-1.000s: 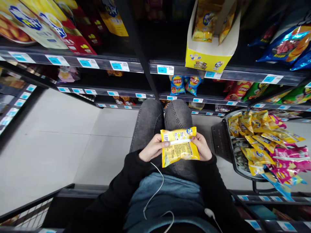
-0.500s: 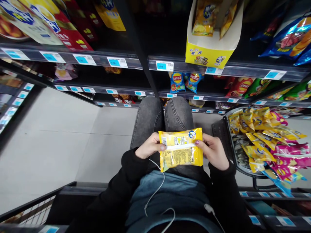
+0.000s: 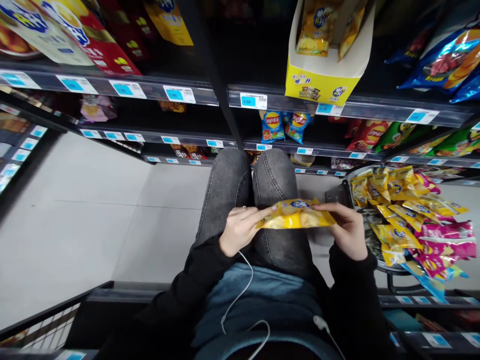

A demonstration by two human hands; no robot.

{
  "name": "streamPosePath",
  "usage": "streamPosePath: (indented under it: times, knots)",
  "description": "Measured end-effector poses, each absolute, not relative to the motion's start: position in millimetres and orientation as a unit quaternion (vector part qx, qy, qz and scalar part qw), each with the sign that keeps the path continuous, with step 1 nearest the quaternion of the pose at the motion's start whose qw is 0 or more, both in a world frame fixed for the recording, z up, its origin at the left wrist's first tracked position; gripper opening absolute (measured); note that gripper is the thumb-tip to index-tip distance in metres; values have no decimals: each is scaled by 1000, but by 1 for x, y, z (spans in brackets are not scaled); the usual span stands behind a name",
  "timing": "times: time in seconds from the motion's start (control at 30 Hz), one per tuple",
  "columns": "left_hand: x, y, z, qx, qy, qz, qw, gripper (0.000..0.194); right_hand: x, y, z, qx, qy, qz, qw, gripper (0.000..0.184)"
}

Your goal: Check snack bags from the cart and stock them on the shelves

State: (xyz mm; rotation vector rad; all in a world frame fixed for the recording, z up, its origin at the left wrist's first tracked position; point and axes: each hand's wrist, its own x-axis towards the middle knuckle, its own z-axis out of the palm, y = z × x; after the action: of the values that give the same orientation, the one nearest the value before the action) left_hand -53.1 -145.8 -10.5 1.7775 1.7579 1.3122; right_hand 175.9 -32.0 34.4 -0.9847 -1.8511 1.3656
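Above my knees, a yellow snack bag (image 3: pixel 296 218) is held between both hands and tipped nearly edge-on. My left hand (image 3: pixel 243 227) is closed on its left end, with fingers over the upper side. At the other end, my right hand (image 3: pixel 348 227) pinches the right edge between thumb and fingers. A blue logo shows on the bag's upper face, and its back is turned away. To my right, a basket (image 3: pixel 392 276) is heaped with snack packets, among them yellow bags (image 3: pixel 397 237) like the held one and pink bags (image 3: pixel 444 245).
Dark shelves with price tags (image 3: pixel 253 101) stand in front. On them are a yellow-and-white display box (image 3: pixel 322 90), two blue chip bags (image 3: pixel 273 126) and larger blue bags (image 3: pixel 446 65) at right. Grey floor (image 3: pixel 86 220) extends to the left. A wire rack (image 3: pixel 52 325) is behind at lower left.
The bag has turned from its flat printed back facing me to nearly edge-on, its blue-logo face now partly visible. Both hands have shifted grip, and the right hand has moved slightly right.
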Motion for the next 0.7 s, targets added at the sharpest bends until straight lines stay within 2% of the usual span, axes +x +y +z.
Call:
streamPosePath:
  times: [0.13,0.2,0.27,0.3,0.33,0.47,0.57,0.7]
  knots:
    - [-56,-143,-3,593,543,536,259,35,179,-35,31,-307,-700,535,362,34]
    - [-55,-140,-2,543,526,569,322,39,175,-37,31,-333,-714,497,363,29]
    - [-51,-138,-1,463,563,586,354,36,170,-41,29,-382,-730,449,346,15]
    - [-48,-136,0,416,590,591,361,30,168,-43,28,-404,-728,436,341,10]
    - [-46,-135,1,371,612,594,368,25,165,-45,26,-422,-717,436,343,12]
    - [-38,-131,8,252,630,636,367,57,157,-52,20,-478,-635,471,383,38]
    - [-40,-131,7,218,634,660,339,59,149,-53,23,-497,-596,489,399,29]
    - [-47,-132,1,210,633,646,371,48,142,-46,30,-478,-587,538,371,27]
